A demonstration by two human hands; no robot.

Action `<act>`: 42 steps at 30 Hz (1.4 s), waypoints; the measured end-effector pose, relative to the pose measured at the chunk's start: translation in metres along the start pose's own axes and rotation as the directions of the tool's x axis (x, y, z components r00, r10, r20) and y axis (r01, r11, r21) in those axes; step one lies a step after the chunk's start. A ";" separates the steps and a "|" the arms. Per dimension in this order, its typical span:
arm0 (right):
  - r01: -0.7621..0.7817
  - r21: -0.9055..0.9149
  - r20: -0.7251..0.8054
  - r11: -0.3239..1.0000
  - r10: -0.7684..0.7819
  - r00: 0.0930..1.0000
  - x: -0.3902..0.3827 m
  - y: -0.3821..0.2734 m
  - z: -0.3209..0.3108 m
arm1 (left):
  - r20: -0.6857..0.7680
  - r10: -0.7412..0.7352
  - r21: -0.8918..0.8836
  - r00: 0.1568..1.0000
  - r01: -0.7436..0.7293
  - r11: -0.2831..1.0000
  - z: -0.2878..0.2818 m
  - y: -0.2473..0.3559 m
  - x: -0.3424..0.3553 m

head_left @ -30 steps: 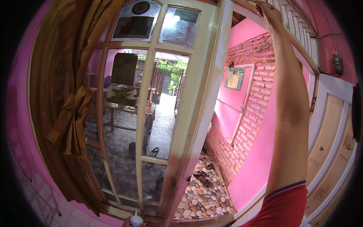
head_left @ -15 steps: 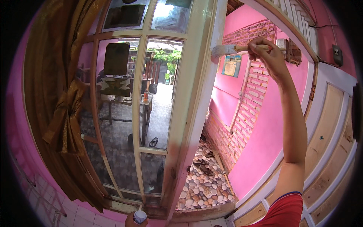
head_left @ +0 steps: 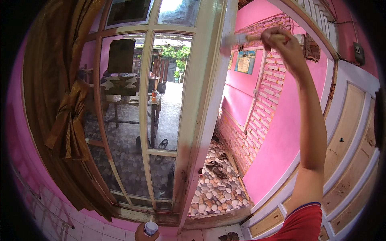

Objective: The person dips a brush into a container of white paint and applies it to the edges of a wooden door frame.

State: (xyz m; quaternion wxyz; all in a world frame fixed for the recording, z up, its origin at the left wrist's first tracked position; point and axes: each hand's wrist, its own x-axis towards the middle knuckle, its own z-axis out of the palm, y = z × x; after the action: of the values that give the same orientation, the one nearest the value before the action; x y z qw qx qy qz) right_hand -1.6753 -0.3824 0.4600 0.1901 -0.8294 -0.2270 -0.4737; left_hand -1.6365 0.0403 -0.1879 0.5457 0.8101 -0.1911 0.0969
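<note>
My right hand (head_left: 280,46) is raised high and closed around the handle of a paintbrush (head_left: 252,38). The white-coated bristles, blurred, meet the edge of the door frame post (head_left: 223,60), whose upper part looks white. Lower down the post shows brownish, worn patches. At the bottom of the view my left hand (head_left: 141,233) grips a small paint cup (head_left: 150,228) with white at its top. A pale stick or streak stands at the cup's far rim. Most of the left hand's fingers are hidden behind the cup or cut off by the edge.
Left of the post is a paned window (head_left: 165,96) with a tied brown curtain (head_left: 70,116). A panelled door (head_left: 341,148) stands at the right. Through the doorway lie a pebble-patterned floor (head_left: 217,193) and sandals (head_left: 217,169). Dark footwear (head_left: 230,236) sits near the sill.
My right hand and the paintbrush have moved slightly up along the post. The whole view has shifted a little, bringing footwear near the sill into sight. The left hand still holds the cup.
</note>
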 end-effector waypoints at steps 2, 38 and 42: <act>-0.084 -0.037 0.092 0.996 0.087 0.992 -0.015 0.000 0.007 | -0.003 0.025 0.025 1.000 -0.025 0.999 -0.001 -0.003 0.000; 0.080 -0.135 -0.104 0.988 -0.095 0.990 0.064 0.018 -0.034 | 0.077 0.004 -0.008 0.997 -0.004 1.000 0.009 0.006 0.022; 0.155 -0.185 -0.268 0.970 -0.202 0.942 0.087 0.003 -0.043 | 0.078 -0.060 0.003 0.995 0.060 0.998 0.010 0.010 0.021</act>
State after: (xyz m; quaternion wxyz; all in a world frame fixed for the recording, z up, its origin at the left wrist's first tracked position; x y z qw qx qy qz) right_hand -1.6646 -0.3909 0.5560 0.1093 -0.7411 -0.2328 -0.6202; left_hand -1.6222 0.0236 -0.1757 0.5403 0.8188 -0.1877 0.0489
